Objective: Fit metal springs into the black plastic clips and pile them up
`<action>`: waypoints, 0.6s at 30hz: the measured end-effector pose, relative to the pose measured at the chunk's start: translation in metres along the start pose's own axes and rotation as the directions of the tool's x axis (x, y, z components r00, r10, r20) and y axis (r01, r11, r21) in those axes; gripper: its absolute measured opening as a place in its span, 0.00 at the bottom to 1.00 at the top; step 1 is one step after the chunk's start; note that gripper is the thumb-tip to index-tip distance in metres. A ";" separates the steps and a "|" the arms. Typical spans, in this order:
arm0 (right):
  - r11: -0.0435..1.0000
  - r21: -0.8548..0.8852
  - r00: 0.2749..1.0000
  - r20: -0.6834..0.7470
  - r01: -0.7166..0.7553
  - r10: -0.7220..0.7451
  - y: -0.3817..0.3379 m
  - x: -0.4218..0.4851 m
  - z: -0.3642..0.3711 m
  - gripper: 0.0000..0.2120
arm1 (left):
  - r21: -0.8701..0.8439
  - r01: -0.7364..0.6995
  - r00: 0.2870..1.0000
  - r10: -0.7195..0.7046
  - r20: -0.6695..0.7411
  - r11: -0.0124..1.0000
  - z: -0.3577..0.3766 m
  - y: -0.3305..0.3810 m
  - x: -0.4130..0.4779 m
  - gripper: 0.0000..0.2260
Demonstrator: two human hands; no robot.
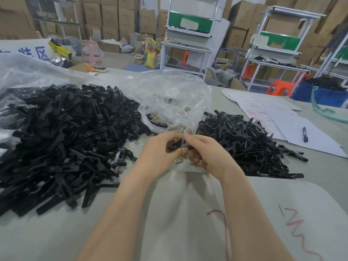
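With fingers curled, my left hand (160, 149) and right hand (205, 153) pinch one black plastic clip (177, 145) beside the finished pile (244, 140); I judge a misaligned metal spring (178, 161) could pop loose.

Black clips (62, 140), orange stool (280, 87), blue bin (320, 96).

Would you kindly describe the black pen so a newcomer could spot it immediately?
On the grey table's right side, white paper sheets with red handwriting lie beside the smaller pile of black plastic clips. The slim black pen lies alone on the nearest sheet's blank part.
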State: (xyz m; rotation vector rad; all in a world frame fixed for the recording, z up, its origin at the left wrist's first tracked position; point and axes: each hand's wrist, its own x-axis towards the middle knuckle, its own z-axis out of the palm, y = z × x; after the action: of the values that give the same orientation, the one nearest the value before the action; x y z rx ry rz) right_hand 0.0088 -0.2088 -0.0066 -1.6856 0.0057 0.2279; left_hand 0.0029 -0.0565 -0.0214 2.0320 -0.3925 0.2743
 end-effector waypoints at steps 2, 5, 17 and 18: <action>0.983 -0.176 0.991 -0.110 0.059 -0.079 -0.007 0.003 -0.003 0.10 | 0.047 -0.008 1.000 0.008 0.008 0.999 0.002 -0.005 0.001 0.12; 0.985 -0.112 0.852 -0.495 0.131 -0.169 -0.028 0.010 -0.014 0.18 | 0.104 0.059 0.980 -0.038 -0.196 0.993 -0.001 -0.011 0.006 0.13; 0.654 -0.709 0.954 0.089 0.264 -0.288 0.000 0.014 0.088 0.24 | -0.553 -0.062 0.478 -0.462 -0.747 0.831 -0.033 -0.015 0.011 0.10; 0.546 -0.794 0.954 0.139 0.268 -0.267 0.006 0.017 0.102 0.26 | -0.552 -0.074 0.465 -0.461 -0.756 0.830 -0.034 -0.016 0.011 0.10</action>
State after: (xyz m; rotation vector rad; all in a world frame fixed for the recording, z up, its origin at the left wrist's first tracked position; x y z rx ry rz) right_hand 0.0099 -0.1070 -0.0262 -2.5830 -0.4262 -0.0275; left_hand 0.0183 -0.0210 -0.0140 1.1305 0.4204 0.9098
